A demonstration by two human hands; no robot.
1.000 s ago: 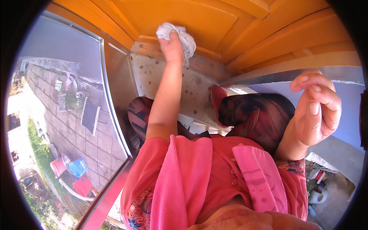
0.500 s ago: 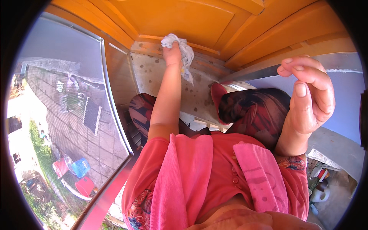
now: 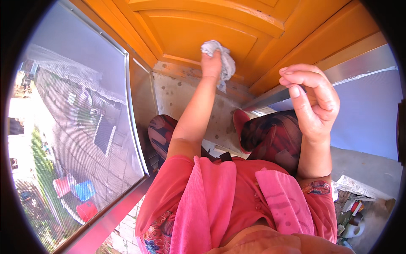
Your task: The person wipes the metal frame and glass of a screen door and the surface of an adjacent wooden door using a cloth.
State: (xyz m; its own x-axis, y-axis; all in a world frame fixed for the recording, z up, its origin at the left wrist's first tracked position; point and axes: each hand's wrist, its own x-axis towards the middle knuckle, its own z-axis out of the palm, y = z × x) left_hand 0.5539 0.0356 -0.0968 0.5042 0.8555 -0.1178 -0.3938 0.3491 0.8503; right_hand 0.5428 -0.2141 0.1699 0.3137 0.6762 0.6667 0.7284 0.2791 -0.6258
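My left hand point(image 3: 211, 67) reaches forward, its fingers closed on a crumpled white cloth point(image 3: 227, 64). The cloth lies against the lower panel of an orange wooden door point(image 3: 169, 36), and one end hangs down toward the sill. Raised at the right, my right hand point(image 3: 316, 103) holds nothing. Its fingers are loosely bent, with the thumb apart from them, in front of the door frame's right side.
A spotted stone sill point(image 3: 169, 91) runs below the door, near my bent knees. On the left stands a screen panel point(image 3: 91, 106), with buckets point(image 3: 84, 190) and paving seen through it. Behind my right arm is a pale blue surface point(image 3: 366, 110). Several containers point(image 3: 353, 226) sit at the lower right.
My left hand has moved the cloth up and to the right along the door panel. My right hand has shifted left. The whole view has also shifted a little.
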